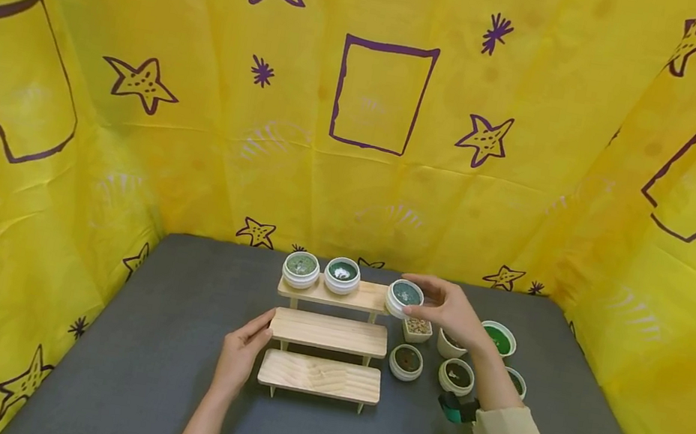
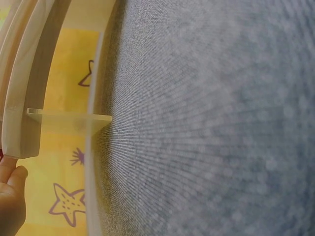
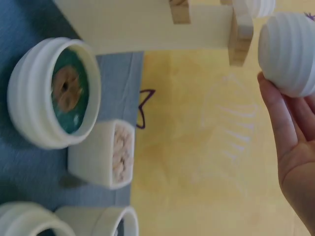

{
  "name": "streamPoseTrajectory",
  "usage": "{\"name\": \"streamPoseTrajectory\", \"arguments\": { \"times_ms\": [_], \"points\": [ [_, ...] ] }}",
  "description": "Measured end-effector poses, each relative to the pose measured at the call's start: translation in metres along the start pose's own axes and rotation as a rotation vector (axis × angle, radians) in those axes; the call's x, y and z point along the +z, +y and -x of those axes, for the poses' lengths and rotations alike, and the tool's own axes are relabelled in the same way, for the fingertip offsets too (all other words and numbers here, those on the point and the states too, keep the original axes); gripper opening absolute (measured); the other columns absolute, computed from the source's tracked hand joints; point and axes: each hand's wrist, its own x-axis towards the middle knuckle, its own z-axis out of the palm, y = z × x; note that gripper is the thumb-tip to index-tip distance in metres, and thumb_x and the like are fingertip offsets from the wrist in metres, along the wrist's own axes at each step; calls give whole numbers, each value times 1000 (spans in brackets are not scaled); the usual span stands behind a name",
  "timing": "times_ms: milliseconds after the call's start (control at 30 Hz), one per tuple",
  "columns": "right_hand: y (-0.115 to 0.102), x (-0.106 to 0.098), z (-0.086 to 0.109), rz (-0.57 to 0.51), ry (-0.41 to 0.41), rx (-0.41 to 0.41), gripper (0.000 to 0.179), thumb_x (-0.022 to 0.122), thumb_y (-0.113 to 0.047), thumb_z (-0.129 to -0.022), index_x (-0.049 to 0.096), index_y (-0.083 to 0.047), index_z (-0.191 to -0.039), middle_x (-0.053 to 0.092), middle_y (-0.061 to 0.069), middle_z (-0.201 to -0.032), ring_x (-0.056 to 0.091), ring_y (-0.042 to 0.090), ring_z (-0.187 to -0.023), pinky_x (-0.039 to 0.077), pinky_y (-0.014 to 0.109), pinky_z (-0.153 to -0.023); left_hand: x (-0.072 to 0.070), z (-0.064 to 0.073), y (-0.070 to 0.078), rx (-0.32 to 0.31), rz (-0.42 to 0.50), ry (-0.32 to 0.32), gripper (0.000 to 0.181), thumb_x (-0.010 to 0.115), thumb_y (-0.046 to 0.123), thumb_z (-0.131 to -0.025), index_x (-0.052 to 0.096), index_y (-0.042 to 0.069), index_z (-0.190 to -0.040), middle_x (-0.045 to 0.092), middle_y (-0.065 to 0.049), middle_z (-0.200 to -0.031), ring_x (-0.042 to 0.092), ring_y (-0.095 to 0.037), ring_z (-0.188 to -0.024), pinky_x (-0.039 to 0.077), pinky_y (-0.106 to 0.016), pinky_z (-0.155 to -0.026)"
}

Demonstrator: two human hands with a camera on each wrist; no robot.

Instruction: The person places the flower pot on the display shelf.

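Note:
In the head view, my right hand grips a small white ribbed pot with a teal filling at the right end of the top shelf. From the right wrist view, the fingertips lie against the ribbed side of this pot, close by the shelf's end. Two similar pots, one with pale green filling and one dark green with white, stand on that shelf's left half. My left hand touches the left end of the middle wooden shelf with its fingertips.
Lowest and nearest is a third wooden shelf. On the grey tabletop, right of the shelves, stand several filled pots, including a brown-topped one, a square one and a bright green one. Yellow patterned cloth surrounds the table.

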Motion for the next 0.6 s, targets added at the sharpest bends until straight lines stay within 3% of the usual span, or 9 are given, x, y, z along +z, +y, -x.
{"name": "streamPoseTrajectory", "arguments": {
  "times_ms": [300, 600],
  "points": [
    [-6, 16, -25, -41, 62, 35, 59, 80, -23, -83, 59, -12, -136, 62, 14, -137, 64, 33, -119, 59, 24, -84, 0, 0, 1, -2, -7, -11, 41, 56, 5, -98, 55, 2, -139, 53, -17, -146, 47, -26, -136, 43, -2, -96],
    [-4, 23, -37, -16, 72, 24, 59, 78, -23, -85, 57, -10, -138, 62, 14, -138, 65, 33, -118, 59, 35, -92, -1, 0, 1, 5, 15, -7, 41, 56, 4, -98, 55, 0, -139, 53, -19, -145, 54, -2, -125, 45, -3, -96]
  ]
}}
